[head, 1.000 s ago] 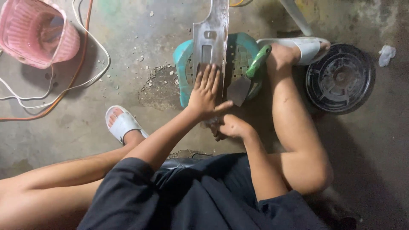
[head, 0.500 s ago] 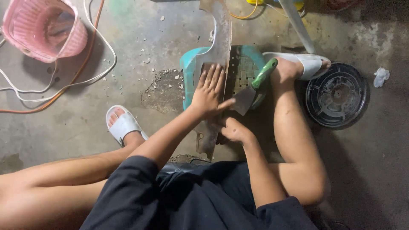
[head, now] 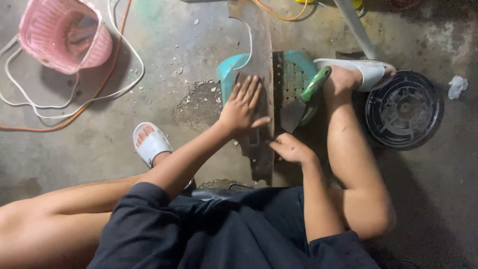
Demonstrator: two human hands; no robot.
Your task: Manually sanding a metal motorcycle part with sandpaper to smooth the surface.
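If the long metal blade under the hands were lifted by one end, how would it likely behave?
The metal blade looks broad, flat and straight, so probably stiff rather than floppy. Its length suggests it is fairly heavy and would dip at the far end. The left hand lies flat on it over the teal stool, hinting it could slide or tilt if released.

Your left hand point(head: 244, 107) covers the metal sheet's point(head: 259, 60) middle; at 12 o'clock, the sheet is cut off by the frame.

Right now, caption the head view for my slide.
Left hand pressed flat on a long rusty metal panel across a teal stool, right hand at its edge, beside a green-handled scraper.
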